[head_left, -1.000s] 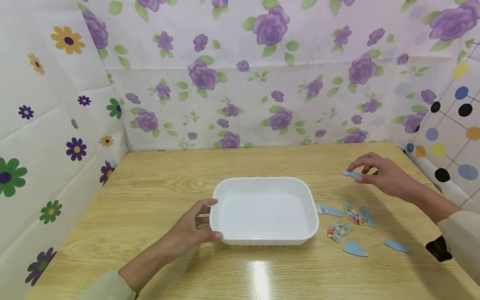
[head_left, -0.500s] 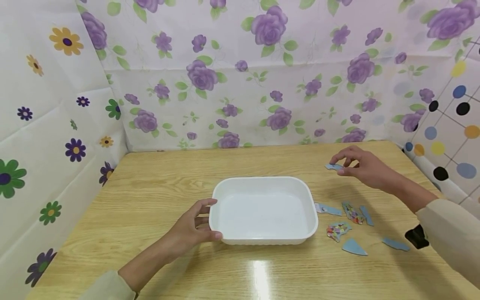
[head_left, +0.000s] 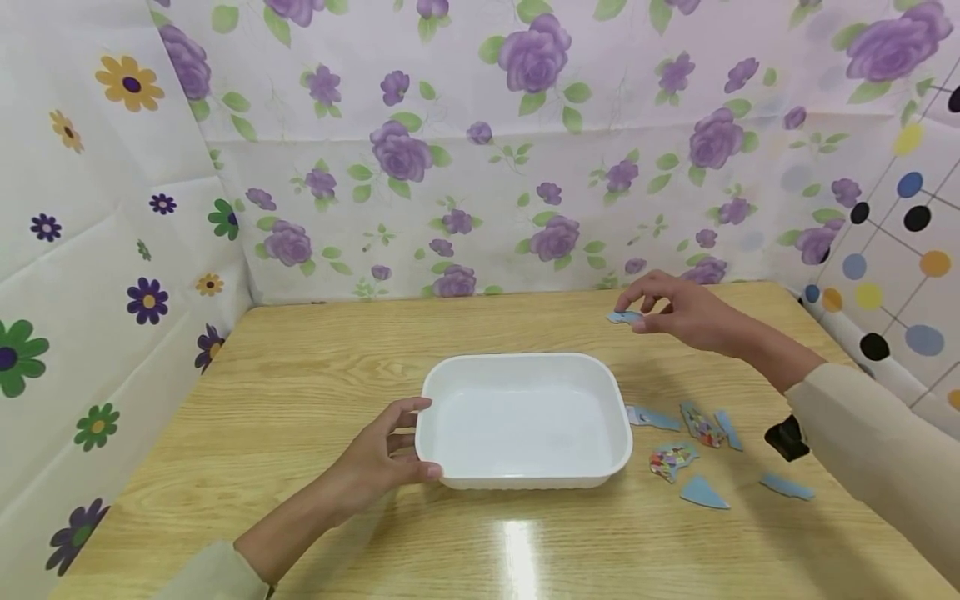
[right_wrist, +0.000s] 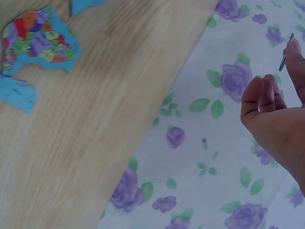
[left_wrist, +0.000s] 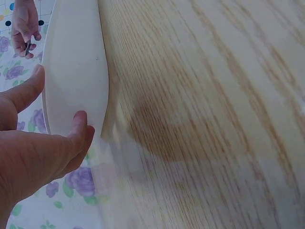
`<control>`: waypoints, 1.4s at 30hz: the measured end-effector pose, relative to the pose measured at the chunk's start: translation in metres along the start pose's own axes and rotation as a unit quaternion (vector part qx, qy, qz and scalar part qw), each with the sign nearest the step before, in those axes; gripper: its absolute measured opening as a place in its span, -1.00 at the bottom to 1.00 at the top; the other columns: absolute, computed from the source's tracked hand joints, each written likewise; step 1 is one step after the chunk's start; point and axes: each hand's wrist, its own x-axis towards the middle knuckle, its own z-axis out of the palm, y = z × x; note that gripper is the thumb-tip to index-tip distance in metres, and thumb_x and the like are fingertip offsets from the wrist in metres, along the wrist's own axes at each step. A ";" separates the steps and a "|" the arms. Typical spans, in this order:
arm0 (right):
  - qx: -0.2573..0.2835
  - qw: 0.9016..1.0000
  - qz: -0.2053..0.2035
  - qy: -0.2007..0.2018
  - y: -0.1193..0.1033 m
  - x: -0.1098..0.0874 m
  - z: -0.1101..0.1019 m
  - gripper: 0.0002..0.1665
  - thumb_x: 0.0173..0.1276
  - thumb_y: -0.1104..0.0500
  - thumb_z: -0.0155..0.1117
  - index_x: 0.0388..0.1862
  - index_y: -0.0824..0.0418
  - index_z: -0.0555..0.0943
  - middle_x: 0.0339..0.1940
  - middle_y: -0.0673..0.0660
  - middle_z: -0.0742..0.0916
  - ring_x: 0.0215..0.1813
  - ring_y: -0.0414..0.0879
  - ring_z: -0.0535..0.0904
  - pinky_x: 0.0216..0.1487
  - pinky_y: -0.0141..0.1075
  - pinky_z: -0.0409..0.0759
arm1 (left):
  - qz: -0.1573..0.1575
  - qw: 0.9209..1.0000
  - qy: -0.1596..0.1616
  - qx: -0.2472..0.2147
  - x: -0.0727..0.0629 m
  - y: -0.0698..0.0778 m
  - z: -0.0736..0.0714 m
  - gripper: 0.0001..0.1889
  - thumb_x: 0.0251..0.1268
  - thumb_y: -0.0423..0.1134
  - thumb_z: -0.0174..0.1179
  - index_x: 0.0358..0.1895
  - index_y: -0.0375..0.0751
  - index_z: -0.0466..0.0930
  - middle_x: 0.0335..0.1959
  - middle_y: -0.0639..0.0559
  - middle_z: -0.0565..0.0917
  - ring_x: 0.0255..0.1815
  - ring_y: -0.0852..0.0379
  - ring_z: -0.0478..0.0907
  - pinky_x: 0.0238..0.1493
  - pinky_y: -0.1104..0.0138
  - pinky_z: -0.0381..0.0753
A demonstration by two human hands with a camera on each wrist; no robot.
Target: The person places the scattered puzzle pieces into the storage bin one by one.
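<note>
A white rectangular tray [head_left: 525, 482] stands on the wooden table. My left hand [head_left: 371, 450] grips its left end, fingers against the end wall and thumb at the near corner; the left wrist view shows the fingertips on the tray's side [left_wrist: 71, 62]. Above the table, beyond the tray's far right corner, my right hand [head_left: 690, 315] pinches a light-blue flat puzzle piece [head_left: 621, 317] between thumb and fingers. Seen from the right wrist, that piece [right_wrist: 286, 53] appears thin and edge-on. Several other puzzle pieces, such as this multicoloured one [head_left: 671, 459], lie right of the tray.
Among the loose pieces are a blue triangular one [head_left: 703, 493] and a blue strip [head_left: 787, 486]. Another strip [head_left: 656, 418] lies close against the tray's right side. Purple-flowered cloth [head_left: 465, 167] hangs behind the table [head_left: 315, 358].
My right hand has moved left and slightly away from me, carrying the blue puzzle piece toward the far side of the tray. The left hand stays on the tray's end.
</note>
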 end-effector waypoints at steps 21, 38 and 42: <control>0.010 0.994 -0.056 -0.097 -0.051 0.056 0.046 -0.75 0.34 0.30 0.27 -0.04 0.04 0.64 0.09 0.10 0.48 0.09 0.15 0.37 -0.01 -0.09 0.49 | -0.003 1.000 0.009 -0.001 0.001 -0.002 0.000 -0.09 0.02 -0.27 0.47 0.44 -0.13 0.10 0.31 -0.27 0.27 0.31 -0.24 0.35 0.14 0.17 0.57; 0.003 0.983 -0.124 -0.138 -0.096 0.087 0.085 -0.80 0.25 0.34 0.35 -0.16 0.17 0.67 -0.01 0.12 0.52 0.05 0.00 0.37 0.12 -0.07 0.46 | -0.003 1.000 0.009 -0.002 0.002 -0.001 0.000 -0.09 0.02 -0.27 0.47 0.43 -0.14 0.11 0.31 -0.26 0.29 0.29 -0.22 0.37 0.13 0.15 0.58; -0.014 0.982 -0.122 -0.144 -0.103 0.091 0.093 -0.82 0.21 0.37 0.36 -0.20 0.22 0.68 -0.05 0.14 0.50 0.05 -0.01 0.34 0.15 -0.10 0.45 | -0.005 1.000 0.005 -0.005 0.002 0.001 0.000 -0.09 0.03 -0.28 0.46 0.44 -0.16 0.10 0.31 -0.28 0.28 0.30 -0.24 0.36 0.13 0.14 0.58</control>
